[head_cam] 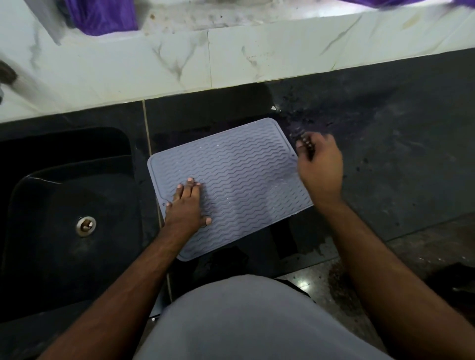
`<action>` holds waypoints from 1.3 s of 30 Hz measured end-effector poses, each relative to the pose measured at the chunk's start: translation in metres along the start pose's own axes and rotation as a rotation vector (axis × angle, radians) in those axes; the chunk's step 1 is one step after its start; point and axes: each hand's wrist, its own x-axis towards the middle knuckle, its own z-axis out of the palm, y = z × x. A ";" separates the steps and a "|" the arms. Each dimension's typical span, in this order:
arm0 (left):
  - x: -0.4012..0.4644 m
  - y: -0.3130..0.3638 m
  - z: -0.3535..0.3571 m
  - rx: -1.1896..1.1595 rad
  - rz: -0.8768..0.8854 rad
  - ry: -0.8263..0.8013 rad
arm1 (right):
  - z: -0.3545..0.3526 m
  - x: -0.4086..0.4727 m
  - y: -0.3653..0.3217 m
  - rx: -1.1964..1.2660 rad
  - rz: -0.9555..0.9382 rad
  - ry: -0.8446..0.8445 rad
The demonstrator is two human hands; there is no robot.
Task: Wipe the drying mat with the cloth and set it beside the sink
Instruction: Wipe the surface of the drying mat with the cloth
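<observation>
A grey drying mat (244, 174) with a wavy ribbed surface lies askew on the dark counter (385, 159), just right of the black sink (64, 205). Water drops glint on the mat. My left hand (186, 205) rests flat on the mat's left part, palm down, holding nothing. Blurred by motion, my right hand (318, 164) is at the mat's far right corner with its fingers curled; whether it grips the mat's edge I cannot tell. A purple cloth (102, 18) lies on the white ledge at the back left, away from both hands.
The sink has a metal drain (86, 226). A white marble-patterned ledge (257, 56) runs along the back of the counter. More purple fabric (390, 2) shows at the top right. The counter right of the mat looks wet and smeared. My grey-clad body fills the bottom centre.
</observation>
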 end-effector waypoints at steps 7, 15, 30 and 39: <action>-0.004 0.002 -0.004 -0.005 0.007 -0.025 | 0.082 -0.049 0.015 -0.211 -0.082 -0.370; -0.002 0.001 -0.001 -0.026 0.016 -0.014 | 0.094 -0.051 -0.010 -0.148 -0.236 -0.446; -0.033 -0.074 0.007 -0.456 0.272 0.168 | 0.091 -0.092 -0.042 0.249 -0.257 -0.557; -0.050 -0.070 0.044 -0.116 0.099 0.509 | 0.135 -0.101 -0.029 -0.355 -0.650 -0.530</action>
